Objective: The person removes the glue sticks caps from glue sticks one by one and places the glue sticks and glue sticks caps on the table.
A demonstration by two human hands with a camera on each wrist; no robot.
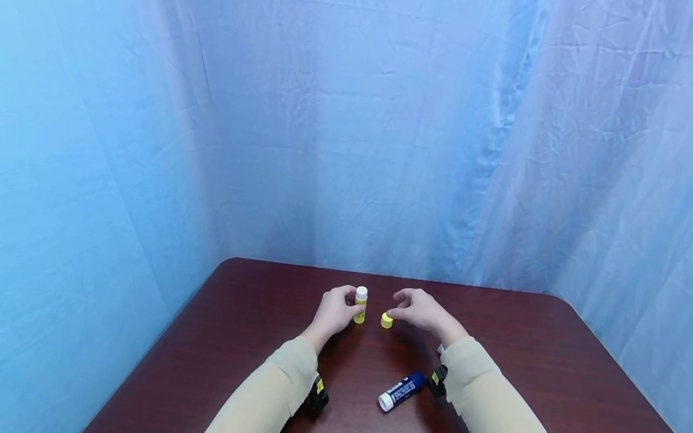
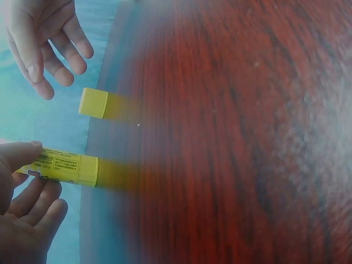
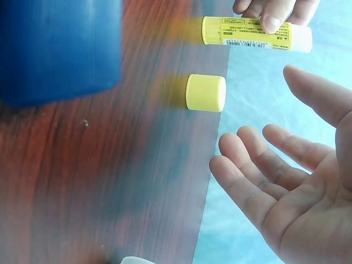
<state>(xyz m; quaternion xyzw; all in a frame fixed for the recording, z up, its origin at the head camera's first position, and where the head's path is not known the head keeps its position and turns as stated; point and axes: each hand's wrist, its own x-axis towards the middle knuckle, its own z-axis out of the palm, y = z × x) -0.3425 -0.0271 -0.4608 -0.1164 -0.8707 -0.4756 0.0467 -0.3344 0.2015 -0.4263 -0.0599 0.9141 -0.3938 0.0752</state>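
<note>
An uncapped yellow glue stick [image 1: 360, 317] with a white upper end stands upright on the table. My left hand [image 1: 334, 310] pinches it between thumb and fingers, the thumb lying across the printed label [image 3: 250, 33]. To its right, a yellow glue stick cap [image 1: 387, 322] rests on the table by itself. My right hand [image 1: 424, 309] is beside and above that cap. In the right wrist view its fingers [image 3: 242, 190] are spread and relaxed, with a gap between them and the cap [image 3: 206, 93]. Nothing is in the right hand.
A dark blue glue stick [image 1: 402, 391] with a white end lies on its side nearer me, between the forearms. A small white thing [image 1: 441, 349] is mostly hidden behind the right sleeve. The dark red-brown table [image 1: 260, 300] ends at blue curtains [image 1: 346, 150].
</note>
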